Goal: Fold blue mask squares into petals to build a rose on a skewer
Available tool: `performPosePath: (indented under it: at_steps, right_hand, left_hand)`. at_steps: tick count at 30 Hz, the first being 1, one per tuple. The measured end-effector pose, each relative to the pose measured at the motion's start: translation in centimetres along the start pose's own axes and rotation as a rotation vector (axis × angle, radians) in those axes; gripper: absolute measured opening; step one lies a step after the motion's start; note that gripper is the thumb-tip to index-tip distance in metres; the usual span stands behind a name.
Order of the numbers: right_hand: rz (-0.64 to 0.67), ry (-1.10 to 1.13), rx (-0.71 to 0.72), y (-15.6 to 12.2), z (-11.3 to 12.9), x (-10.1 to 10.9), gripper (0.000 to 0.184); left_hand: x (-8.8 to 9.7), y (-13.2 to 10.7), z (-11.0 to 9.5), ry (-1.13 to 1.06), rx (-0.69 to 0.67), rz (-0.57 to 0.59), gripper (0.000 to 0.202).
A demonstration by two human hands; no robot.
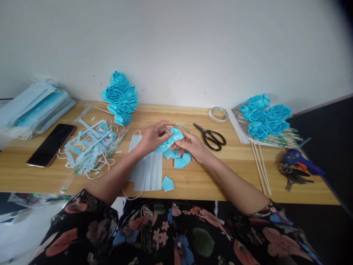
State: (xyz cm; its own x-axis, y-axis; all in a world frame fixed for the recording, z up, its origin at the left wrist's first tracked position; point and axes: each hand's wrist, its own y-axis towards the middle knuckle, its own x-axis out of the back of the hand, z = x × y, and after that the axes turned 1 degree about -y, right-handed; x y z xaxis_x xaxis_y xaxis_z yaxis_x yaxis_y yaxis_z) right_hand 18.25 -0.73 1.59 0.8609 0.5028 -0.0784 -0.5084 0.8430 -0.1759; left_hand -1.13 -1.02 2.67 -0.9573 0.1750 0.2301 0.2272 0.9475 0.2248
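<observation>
Wooden table against white wall. Left hand and right hand meet mid-table, both pinching blue folded strip between thumb and fingertips. Strip spans the gap between the hands, above flat face mask. Loose blue piece lies nearer. Scissors just right of hands.

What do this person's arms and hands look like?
The left hand and right hand are bare, no gloves, watch or rings showing. Forearms are uncovered. The left sleeve and right sleeve are black fabric printed with red, pink and blue flowers.
</observation>
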Motion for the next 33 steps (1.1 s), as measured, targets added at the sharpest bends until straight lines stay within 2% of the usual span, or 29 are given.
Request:
performPosePath:
  at_steps: [4,8,14,23,33]
  right_hand:
    - [-0.020,-0.033,0.001,0.03,-0.01,0.17,0.034]
    - [-0.049,-0.060,0.020,-0.06,0.05,0.43,0.033]
    - [-0.069,-0.105,0.047,-0.03,0.07,0.68,0.031]
    - [0.002,-0.162,0.084,-0.31,0.47,0.29,0.035]
    - [-0.023,-0.196,0.073,-0.36,0.48,0.25,0.030]
  left_hand:
    - [0.22,0.02,-0.27,0.000,0.019,0.040,0.045]
    - [0.68,0.16,-0.73,0.061,0.027,0.013,0.051]
    - [0.59,0.16,-0.47,0.151,0.125,0.146,0.040]
    - [0.54,0.09,-0.48,0.026,0.161,0.172,0.031]
    - [0.95,0.17,-0.28,-0.001,0.192,0.217,0.032]
